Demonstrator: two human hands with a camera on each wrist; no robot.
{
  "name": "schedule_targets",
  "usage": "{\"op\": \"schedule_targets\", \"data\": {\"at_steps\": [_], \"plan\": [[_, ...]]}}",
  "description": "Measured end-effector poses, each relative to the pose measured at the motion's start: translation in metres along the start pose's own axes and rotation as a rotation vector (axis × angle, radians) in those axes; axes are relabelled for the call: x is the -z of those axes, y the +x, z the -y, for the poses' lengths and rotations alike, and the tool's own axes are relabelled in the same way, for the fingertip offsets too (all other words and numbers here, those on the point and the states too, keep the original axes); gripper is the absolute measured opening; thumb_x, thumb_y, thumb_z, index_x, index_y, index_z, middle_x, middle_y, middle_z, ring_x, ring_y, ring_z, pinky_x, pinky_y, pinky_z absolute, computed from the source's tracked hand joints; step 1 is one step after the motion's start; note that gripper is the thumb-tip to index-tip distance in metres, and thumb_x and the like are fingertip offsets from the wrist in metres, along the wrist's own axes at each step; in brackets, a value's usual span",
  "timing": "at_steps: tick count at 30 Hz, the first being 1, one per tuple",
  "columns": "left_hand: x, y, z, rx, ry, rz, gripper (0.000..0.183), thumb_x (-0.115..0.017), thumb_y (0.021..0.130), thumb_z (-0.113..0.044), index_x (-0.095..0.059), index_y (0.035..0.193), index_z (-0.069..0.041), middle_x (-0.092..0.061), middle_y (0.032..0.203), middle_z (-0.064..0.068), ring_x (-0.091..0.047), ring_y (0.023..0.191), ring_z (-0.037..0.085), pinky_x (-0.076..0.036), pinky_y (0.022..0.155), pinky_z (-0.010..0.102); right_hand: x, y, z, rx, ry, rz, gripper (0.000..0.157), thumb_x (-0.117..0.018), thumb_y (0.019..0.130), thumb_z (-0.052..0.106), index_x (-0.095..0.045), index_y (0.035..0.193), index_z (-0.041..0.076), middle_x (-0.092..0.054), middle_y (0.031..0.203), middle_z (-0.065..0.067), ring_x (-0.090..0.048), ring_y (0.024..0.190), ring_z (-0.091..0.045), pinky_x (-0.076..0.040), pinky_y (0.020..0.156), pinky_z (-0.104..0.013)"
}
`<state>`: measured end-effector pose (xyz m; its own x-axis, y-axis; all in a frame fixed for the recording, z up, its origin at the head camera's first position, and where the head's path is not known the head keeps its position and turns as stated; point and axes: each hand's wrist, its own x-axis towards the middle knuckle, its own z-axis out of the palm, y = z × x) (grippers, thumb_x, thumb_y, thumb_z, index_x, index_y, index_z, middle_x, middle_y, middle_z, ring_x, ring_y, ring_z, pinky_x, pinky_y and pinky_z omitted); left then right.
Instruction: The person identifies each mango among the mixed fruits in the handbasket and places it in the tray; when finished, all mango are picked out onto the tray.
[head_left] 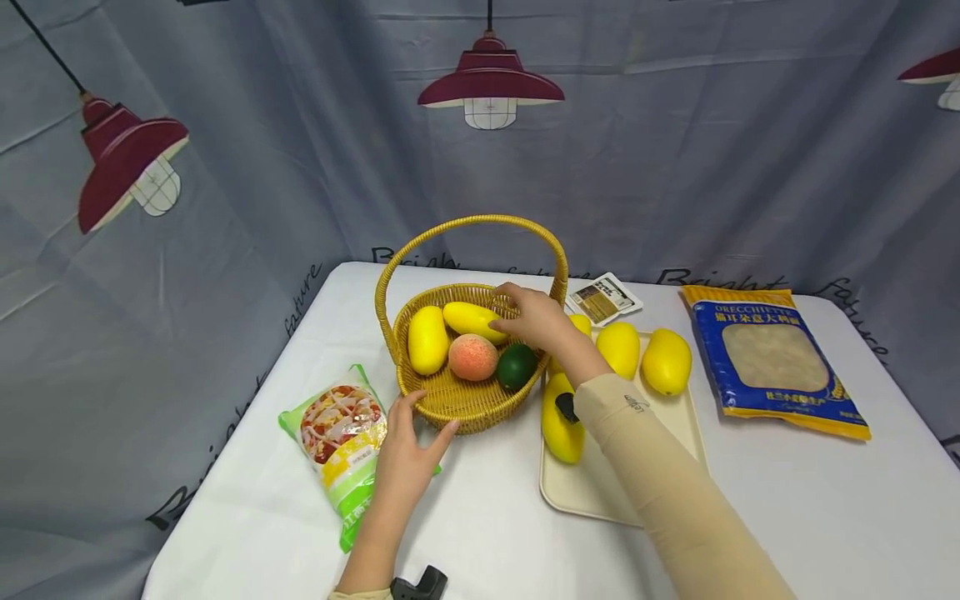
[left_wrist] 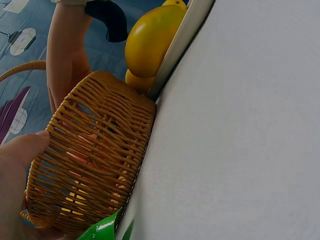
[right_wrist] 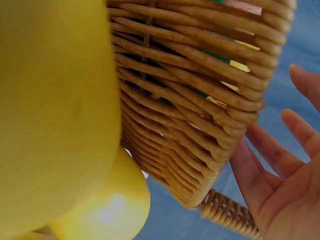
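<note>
Overall, a white table (head_left: 480, 525) carries the whole arrangement. On it stands the wicker basket (head_left: 468, 422), upright, its tall handle arching overhead. Just to its right lies a cream tray (head_left: 600, 487), loaded with yellow fruits (head_left: 666, 362); farther right, a blue pasta packet (head_left: 777, 354) lies flat. A green packet (head_left: 351, 446) rests just left of the basket.

The left hand (head_left: 408, 454) is at the near-left rim, thumb and fingers spread and touching the weave, not clenched. The right hand (head_left: 542, 321) is over the basket's right side, fingers extended and apart, grasping nothing that shows; whether a fingertip meets the contents cannot be told. A small packet (head_left: 603, 298) lies behind the tray.

Inside the basket sit an upright yellow fruit (head_left: 428, 340), a longer yellow fruit (head_left: 474, 322), a peach (head_left: 472, 357) and a dark green fruit (head_left: 517, 367).

Risks, as judged: uneven pressure from the left hand on the rim could tilt the basket and roll its rounded contents together. The right sleeve (head_left: 645, 450), passing low above the tray, could nudge a fruit loose, and that wrist could catch the handle on withdrawal.
</note>
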<state>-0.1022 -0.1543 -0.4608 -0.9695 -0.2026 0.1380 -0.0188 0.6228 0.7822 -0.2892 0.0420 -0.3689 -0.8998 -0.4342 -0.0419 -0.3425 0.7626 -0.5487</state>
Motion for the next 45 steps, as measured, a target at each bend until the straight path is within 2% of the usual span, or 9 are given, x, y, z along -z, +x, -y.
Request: {"op": "schedule_targets", "data": {"at_steps": [5,9,14,19,26,31,38,45], "plan": [[0.001,0.001,0.001,-0.005,0.004,-0.016,0.076,-0.063,0.084,-0.061,-0.037,0.140,-0.016,-0.035,0.145,0.013,-0.045,0.126,0.036,-0.043,0.097,0.054,-0.002,0.014,0.002,0.017,-0.047,0.047,0.061,-0.069,0.090,0.034,-0.044,0.143,0.016,-0.056,0.131,-0.015,-0.054,0.115,-0.030,-0.045,0.094,-0.046],[0.001,0.000,0.000,-0.007,-0.002,-0.017,0.073,-0.065,0.085,-0.058,-0.037,0.140,-0.018,-0.036,0.145,0.012,-0.046,0.126,0.036,-0.043,0.096,0.053,-0.005,0.024,0.003,-0.003,-0.050,0.107,0.061,-0.070,0.089,0.032,-0.045,0.143,0.016,-0.053,0.136,-0.011,-0.052,0.118,-0.029,-0.043,0.097,-0.045],[0.001,-0.001,0.000,-0.024,0.003,-0.022,0.071,-0.066,0.086,-0.055,-0.038,0.139,-0.017,-0.036,0.145,0.012,-0.048,0.124,0.036,-0.045,0.094,0.053,-0.011,0.033,0.003,-0.038,-0.047,0.156,0.060,-0.070,0.089,0.032,-0.045,0.143,0.020,-0.051,0.138,-0.008,-0.049,0.120,-0.029,-0.040,0.098,-0.046],[0.001,-0.002,0.000,-0.032,0.007,-0.033,0.071,-0.066,0.086,-0.054,-0.038,0.139,-0.016,-0.035,0.146,0.014,-0.049,0.123,0.038,-0.045,0.093,0.054,-0.019,0.038,0.003,-0.026,-0.045,0.183,0.064,-0.070,0.088,0.032,-0.043,0.145,0.024,-0.050,0.140,-0.006,-0.047,0.123,-0.027,-0.038,0.101,-0.045],[0.000,-0.003,0.000,-0.031,0.010,-0.040,0.070,-0.065,0.086,-0.056,-0.039,0.139,-0.019,-0.034,0.147,0.015,-0.049,0.121,0.039,-0.046,0.091,0.055,-0.024,0.041,0.004,-0.016,-0.069,0.176,0.064,-0.071,0.087,0.032,-0.043,0.144,0.023,-0.047,0.143,-0.005,-0.044,0.128,-0.028,-0.036,0.103,-0.047],[-0.001,-0.003,0.001,-0.034,0.016,-0.050,0.069,-0.065,0.086,-0.056,-0.040,0.138,-0.020,-0.034,0.147,0.015,-0.051,0.120,0.040,-0.046,0.089,0.056,-0.026,0.043,0.003,-0.006,-0.085,0.176,0.063,-0.070,0.088,0.029,-0.044,0.144,0.023,-0.047,0.143,-0.006,-0.046,0.123,-0.027,-0.038,0.100,-0.046],[-0.002,-0.004,-0.001,-0.039,0.009,-0.047,0.069,-0.066,0.086,-0.055,-0.039,0.138,-0.019,-0.034,0.147,0.015,-0.050,0.120,0.041,-0.046,0.091,0.056,-0.022,0.038,0.005,-0.005,-0.106,0.161,0.061,-0.069,0.088,0.027,-0.044,0.144,0.023,-0.049,0.140,-0.006,-0.049,0.118,-0.027,-0.040,0.095,-0.044],[-0.002,-0.004,0.000,-0.028,0.015,-0.043,0.072,-0.064,0.085,-0.058,-0.039,0.139,-0.016,-0.033,0.147,0.016,-0.049,0.121,0.040,-0.045,0.092,0.055,-0.012,0.030,0.012,0.036,-0.130,0.101,0.059,-0.069,0.088,0.029,-0.045,0.142,0.022,-0.055,0.133,-0.007,-0.052,0.113,-0.026,-0.041,0.095,-0.043]]}}
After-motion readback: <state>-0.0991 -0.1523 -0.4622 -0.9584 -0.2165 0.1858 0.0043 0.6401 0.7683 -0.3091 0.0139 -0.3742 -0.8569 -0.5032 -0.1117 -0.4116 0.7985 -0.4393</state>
